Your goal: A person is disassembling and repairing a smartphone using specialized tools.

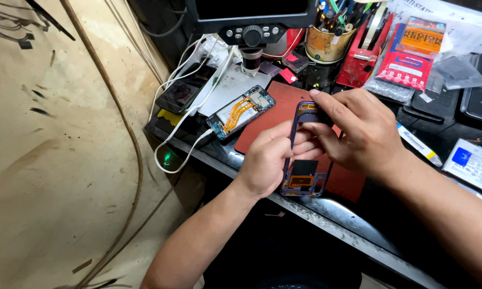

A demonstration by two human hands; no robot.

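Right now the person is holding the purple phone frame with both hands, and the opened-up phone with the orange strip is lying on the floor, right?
Not quite. Both hands, left hand and right hand, do hold the purple phone frame, but the opened-up phone with the orange strip lies on the workbench, beside the red mat, not on the floor. The head view shows it.

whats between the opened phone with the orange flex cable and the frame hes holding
In the head view, only a bare strip of the red mat lies between the opened phone and the purple phone frame held by both hands.
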